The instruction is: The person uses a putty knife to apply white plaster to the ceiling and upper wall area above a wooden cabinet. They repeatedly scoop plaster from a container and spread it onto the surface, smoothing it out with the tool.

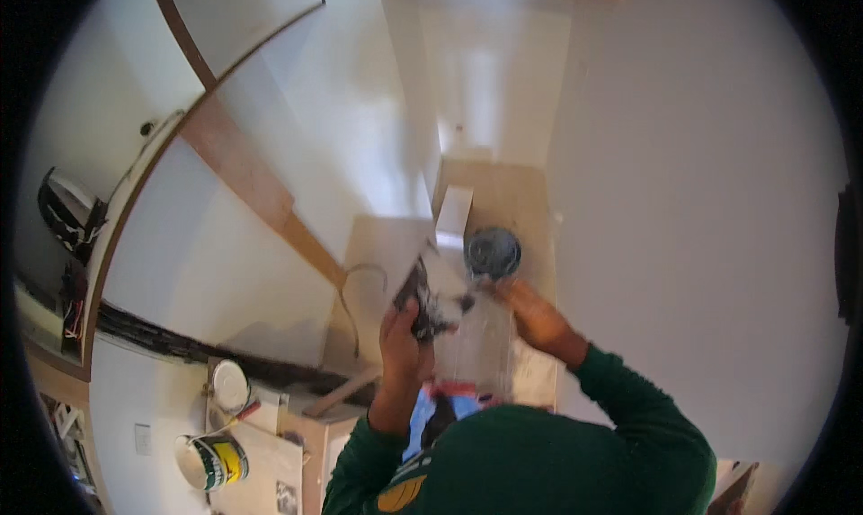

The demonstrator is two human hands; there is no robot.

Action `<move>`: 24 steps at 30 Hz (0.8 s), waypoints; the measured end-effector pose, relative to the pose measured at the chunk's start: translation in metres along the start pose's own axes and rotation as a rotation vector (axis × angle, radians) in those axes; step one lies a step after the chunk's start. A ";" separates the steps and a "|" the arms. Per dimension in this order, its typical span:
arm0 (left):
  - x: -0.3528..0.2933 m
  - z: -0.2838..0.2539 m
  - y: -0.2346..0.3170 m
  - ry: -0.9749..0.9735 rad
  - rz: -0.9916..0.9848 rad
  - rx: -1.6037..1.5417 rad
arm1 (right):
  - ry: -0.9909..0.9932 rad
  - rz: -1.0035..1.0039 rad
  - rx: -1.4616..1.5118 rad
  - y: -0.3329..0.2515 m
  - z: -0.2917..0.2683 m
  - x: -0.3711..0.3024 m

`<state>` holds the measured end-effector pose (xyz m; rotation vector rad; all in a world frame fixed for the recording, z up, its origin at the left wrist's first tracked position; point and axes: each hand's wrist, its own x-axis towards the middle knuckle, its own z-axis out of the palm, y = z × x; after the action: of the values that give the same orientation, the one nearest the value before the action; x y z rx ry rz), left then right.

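My left hand [403,340] is wrapped round a dark flat plate [415,290] smeared with white paste [440,277]. My right hand [539,322] is to the right of it, fingers closed and pointing at the plate. A small blurred tool, dark at its tip, seems to stretch from those fingers to the paste; its kind is hard to make out. Just beyond my right hand stands a round dark bucket [493,253], its inside streaked grey. Beside the bucket is a white box-shaped block [454,217].
Pale walls [701,200] rise on both sides of a narrow recess. A thin cable [351,313] curls at the left. Lower left, a paint bucket [211,461], a white round lid or tub [231,385] and a red-handled brush [244,413] rest on a board [270,457].
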<state>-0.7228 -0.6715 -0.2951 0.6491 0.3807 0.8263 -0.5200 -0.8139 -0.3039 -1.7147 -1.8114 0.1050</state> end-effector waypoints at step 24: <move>0.135 -0.100 0.015 -0.059 -0.442 -0.070 | 0.287 0.130 -0.027 -0.026 0.074 0.111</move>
<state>-0.7017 -0.5210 -0.3684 0.4970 0.4201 0.3967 -0.5731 -0.6886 -0.3078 -1.7651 -1.4996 -0.1070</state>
